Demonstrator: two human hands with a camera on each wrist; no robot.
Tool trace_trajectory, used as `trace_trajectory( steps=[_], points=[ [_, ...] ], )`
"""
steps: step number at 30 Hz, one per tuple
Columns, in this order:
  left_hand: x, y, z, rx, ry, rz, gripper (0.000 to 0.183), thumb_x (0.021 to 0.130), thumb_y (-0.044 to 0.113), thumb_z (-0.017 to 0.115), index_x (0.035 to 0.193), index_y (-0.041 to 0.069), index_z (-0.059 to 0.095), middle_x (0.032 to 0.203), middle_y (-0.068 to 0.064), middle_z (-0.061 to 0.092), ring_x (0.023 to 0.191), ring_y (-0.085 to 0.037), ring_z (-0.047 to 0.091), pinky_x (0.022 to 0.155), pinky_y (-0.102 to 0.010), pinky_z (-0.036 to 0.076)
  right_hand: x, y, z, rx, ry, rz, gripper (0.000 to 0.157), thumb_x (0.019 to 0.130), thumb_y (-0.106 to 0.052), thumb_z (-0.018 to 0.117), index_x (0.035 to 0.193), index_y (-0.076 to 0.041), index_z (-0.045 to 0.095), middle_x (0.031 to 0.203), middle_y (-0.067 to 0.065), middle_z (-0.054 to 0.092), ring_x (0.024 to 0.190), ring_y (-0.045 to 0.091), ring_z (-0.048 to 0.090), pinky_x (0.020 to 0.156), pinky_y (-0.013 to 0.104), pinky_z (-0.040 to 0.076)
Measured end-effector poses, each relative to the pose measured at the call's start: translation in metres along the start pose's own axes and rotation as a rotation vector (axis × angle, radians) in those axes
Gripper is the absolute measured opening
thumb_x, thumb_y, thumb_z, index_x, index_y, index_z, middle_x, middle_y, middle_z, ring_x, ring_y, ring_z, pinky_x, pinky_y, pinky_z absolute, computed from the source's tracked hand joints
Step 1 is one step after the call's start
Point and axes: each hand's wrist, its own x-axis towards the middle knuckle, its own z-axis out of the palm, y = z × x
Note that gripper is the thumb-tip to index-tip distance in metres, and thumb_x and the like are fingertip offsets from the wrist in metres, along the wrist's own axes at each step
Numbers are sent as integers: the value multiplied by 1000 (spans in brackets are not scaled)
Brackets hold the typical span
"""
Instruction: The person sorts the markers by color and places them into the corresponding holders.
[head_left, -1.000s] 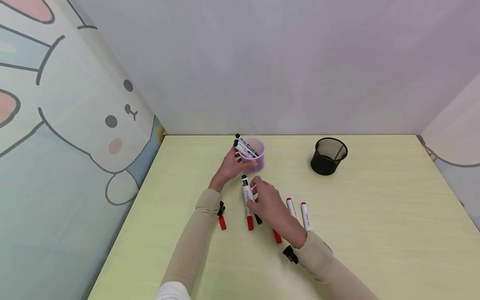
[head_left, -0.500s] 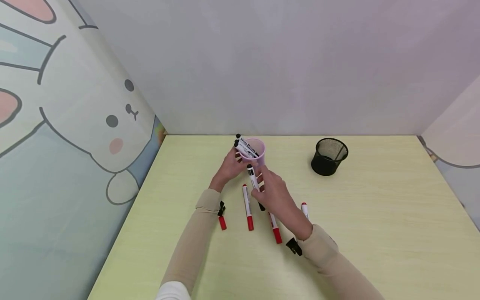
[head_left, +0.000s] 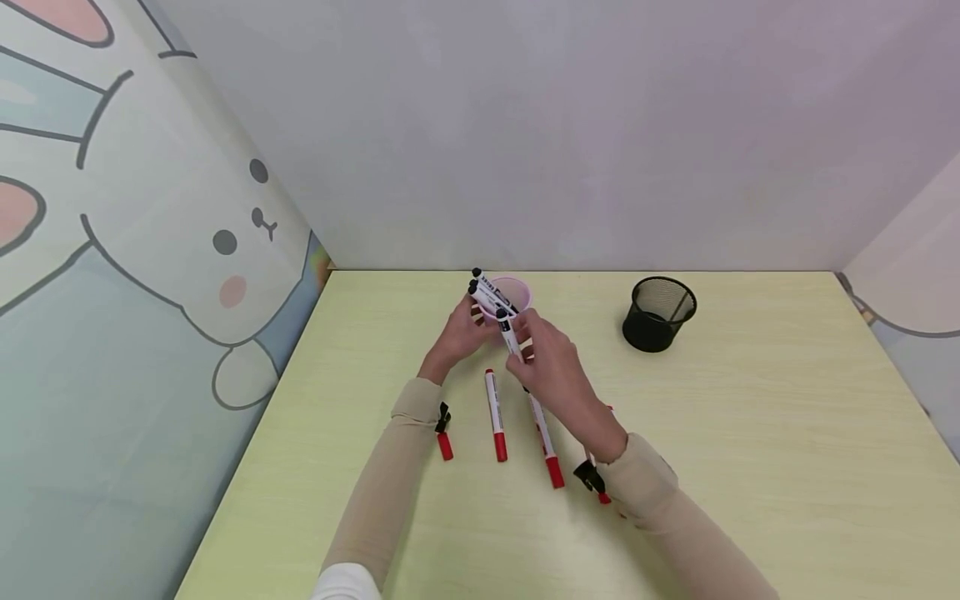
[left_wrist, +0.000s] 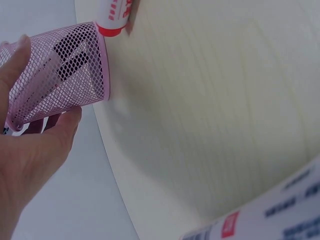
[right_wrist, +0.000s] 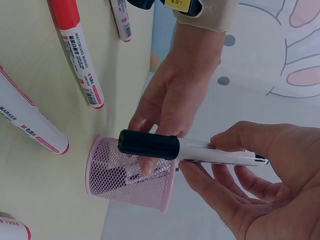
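Observation:
My left hand [head_left: 459,337] grips the pink mesh pen cup [left_wrist: 65,70], thumb on one side and fingers on the other. Black-capped markers [head_left: 491,293] lean inside the cup, their ends sticking out over the rim toward the left. Between thumb and fingers, my right hand [head_left: 557,367] pinches a white marker with a black cap [right_wrist: 150,145]. In the head view that marker's far end is at the cup's near rim; whether it touches the rim I cannot tell. The right wrist view has the marker crossing in front of the cup.
Red-capped markers lie on the table nearer the body: one in the middle [head_left: 496,417], one right of it [head_left: 546,446], one by the left forearm [head_left: 446,446], another partly under the right wrist [head_left: 603,498]. A black mesh pen cup [head_left: 654,317] stands at the back right.
My right hand has lifted the black-capped marker from beside the middle red one and carried it forward to the pink cup. The left hand and the cup have stayed put.

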Motion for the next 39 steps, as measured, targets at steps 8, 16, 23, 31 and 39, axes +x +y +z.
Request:
trace_trajectory(
  steps=[8, 16, 23, 31, 39],
  points=[
    [-2, 0, 0, -18, -2, -8, 76, 93, 10, 77, 154, 6, 32, 147, -16, 48, 135, -30, 48, 115, -39, 42, 7, 1, -2, -56, 74, -60, 32, 89, 1, 71, 116, -3, 54, 106, 14, 66, 87, 25, 70, 76, 37, 63],
    [-3, 0, 0, -36, -9, -1, 77, 92, 12, 79, 153, 6, 33, 145, -16, 49, 132, -29, 49, 114, -40, 43, 17, 1, -5, -39, 146, -134, 32, 90, 2, 72, 117, -1, 54, 106, 16, 65, 89, 27, 68, 79, 40, 63],
    [-3, 0, 0, -41, -12, 3, 78, 93, 13, 78, 155, 6, 32, 147, -16, 48, 132, -28, 50, 113, -40, 44, 29, 1, -4, -7, 210, -216, 31, 90, 3, 70, 117, -1, 55, 108, 15, 64, 93, 27, 68, 78, 40, 63],
    [-1, -1, 0, -18, -12, 6, 77, 95, 9, 75, 157, 8, 30, 149, -16, 46, 134, -28, 48, 114, -39, 43, 40, 2, -2, 41, 263, -285, 30, 91, 5, 66, 118, -1, 56, 111, 14, 63, 96, 28, 69, 80, 42, 63],
    [-1, -3, 0, -17, -16, 13, 77, 97, 8, 72, 159, 11, 27, 152, -14, 45, 135, -29, 47, 114, -40, 44, 53, 2, -2, 59, 294, -320, 30, 91, 4, 67, 119, 0, 56, 111, 15, 63, 97, 29, 69, 82, 44, 62]
  ],
)
